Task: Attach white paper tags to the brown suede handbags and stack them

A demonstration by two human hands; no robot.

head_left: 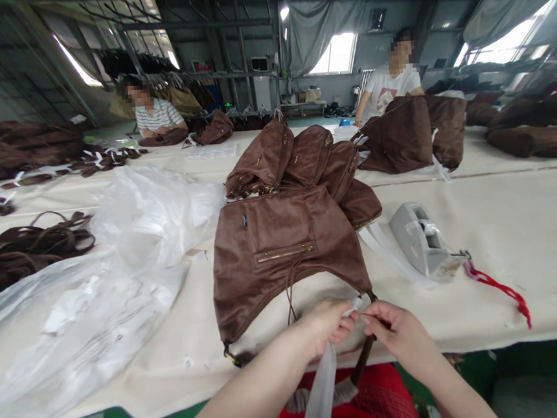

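A brown handbag [281, 235] lies on the table in front of me, its curved opening towards me and a zipped pocket facing up. My left hand [332, 321] is closed on a translucent white strip [326, 387], whose long end hangs down over my lap. Beside it, my right hand [399, 328] pinches at the upper end of the brown shoulder strap [363, 364], close to the bag's right corner. The fingertips partly hide the fitting there. Lower down, the strap drops past the table edge, with pale wrapping around part of it.
Several brown bags [303, 158] are stacked behind. A grey tape dispenser [420, 242] with a red cord [503, 290] stands at right. Clear plastic bags [147, 220] and brown straps [33, 250] lie at left. Two people [156, 115] are across the table.
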